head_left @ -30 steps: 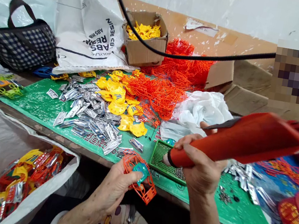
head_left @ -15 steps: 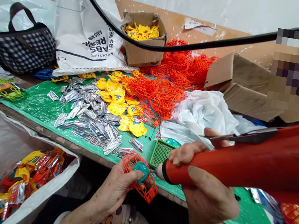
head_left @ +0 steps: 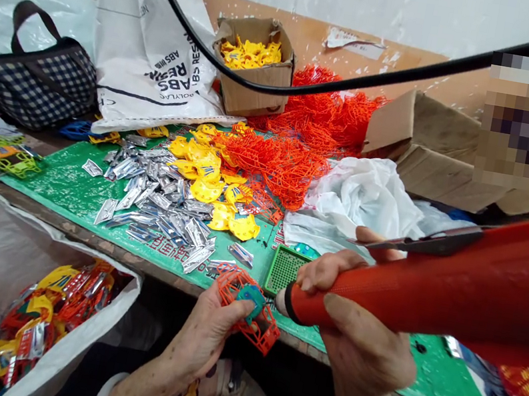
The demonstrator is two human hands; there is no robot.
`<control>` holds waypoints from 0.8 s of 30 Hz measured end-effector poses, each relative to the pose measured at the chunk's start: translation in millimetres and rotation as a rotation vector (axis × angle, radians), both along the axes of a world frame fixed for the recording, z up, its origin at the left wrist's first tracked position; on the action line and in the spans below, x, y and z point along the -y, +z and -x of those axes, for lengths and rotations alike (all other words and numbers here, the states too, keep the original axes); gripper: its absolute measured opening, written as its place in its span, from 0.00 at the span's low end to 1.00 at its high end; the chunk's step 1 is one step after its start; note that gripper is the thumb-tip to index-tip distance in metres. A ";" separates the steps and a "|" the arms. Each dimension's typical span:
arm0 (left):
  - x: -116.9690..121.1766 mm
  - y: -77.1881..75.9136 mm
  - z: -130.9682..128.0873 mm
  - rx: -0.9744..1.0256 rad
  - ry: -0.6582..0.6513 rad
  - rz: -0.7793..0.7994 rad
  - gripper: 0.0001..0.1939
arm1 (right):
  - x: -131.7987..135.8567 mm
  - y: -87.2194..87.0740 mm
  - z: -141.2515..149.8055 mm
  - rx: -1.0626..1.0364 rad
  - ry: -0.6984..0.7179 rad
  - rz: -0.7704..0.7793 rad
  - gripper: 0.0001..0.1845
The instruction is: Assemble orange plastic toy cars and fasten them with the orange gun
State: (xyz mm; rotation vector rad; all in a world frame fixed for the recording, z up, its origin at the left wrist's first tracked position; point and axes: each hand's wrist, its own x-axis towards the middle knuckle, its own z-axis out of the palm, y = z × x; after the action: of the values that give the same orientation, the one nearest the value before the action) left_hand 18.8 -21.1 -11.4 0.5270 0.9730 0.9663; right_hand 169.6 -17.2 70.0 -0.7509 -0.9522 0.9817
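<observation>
My left hand (head_left: pixel 211 326) is closed on an orange-red plastic frame (head_left: pixel 265 341), and its thumb presses a teal plastic piece (head_left: pixel 250 300) against it. My right hand (head_left: pixel 363 336) wraps round a thick red electric screwdriver (head_left: pixel 412 283), held almost level, with a dark lever along its top. The screwdriver's pale nose points left at the teal piece. Its thin bit meets the piece's right edge, though I cannot make out a screw. Just behind the nose sits a small green basket (head_left: pixel 284 270) with a mesh bottom.
Silver plates (head_left: pixel 163 198), yellow shell pieces (head_left: pixel 207 178) and a tangle of orange-red frames (head_left: pixel 291 162) cover the green bench top. A white sack (head_left: pixel 66 354) at lower left holds assembled pieces. A black cable (head_left: pixel 313 88) crosses above. Cardboard boxes (head_left: pixel 255 98) stand behind.
The screwdriver and my right hand have shifted very slightly left. My left hand keeps its hold on the frame and teal piece in nearly the same place.
</observation>
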 end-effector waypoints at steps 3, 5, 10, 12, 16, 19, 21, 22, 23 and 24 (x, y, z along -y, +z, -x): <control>0.8 -3.0 -0.2 -0.004 0.013 -0.005 0.16 | -0.3 -1.9 -0.8 0.020 -0.009 0.003 0.30; 1.5 -3.4 -0.8 -0.001 0.020 -0.012 0.15 | 0.0 -4.0 -1.6 0.034 -0.005 0.016 0.30; 2.9 -1.1 -3.2 -0.012 0.043 -0.006 0.15 | 1.9 -7.7 -2.4 0.069 -0.002 0.047 0.31; 3.2 -0.3 -4.1 -0.022 0.059 -0.006 0.15 | 2.2 -7.4 -2.4 0.070 0.000 0.044 0.31; 3.3 1.6 -5.4 -0.031 0.079 -0.001 0.16 | 2.1 -5.3 -2.9 0.068 -0.001 0.029 0.31; 3.2 2.8 -5.8 -0.020 0.075 0.001 0.17 | 2.3 -4.3 -3.4 0.060 -0.002 0.030 0.31; 3.1 2.9 -5.9 -0.013 0.072 0.001 0.18 | 2.6 -4.1 -3.5 0.055 -0.005 0.031 0.31; 3.1 2.7 -5.8 -0.014 0.072 0.002 0.18 | 2.7 -4.0 -3.5 0.055 -0.008 0.031 0.31; 3.1 2.5 -5.8 -0.016 0.073 0.002 0.18 | 2.8 -4.0 -3.5 0.056 -0.010 0.031 0.31; 3.1 2.2 -5.8 -0.018 0.074 0.001 0.17 | 2.8 -4.0 -3.5 0.056 -0.010 0.030 0.31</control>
State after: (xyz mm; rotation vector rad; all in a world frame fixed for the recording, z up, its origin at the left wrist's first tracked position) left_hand 24.6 -24.2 -9.2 0.5027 1.0148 1.0283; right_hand 173.1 -20.0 66.0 -0.8104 -0.9833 0.9725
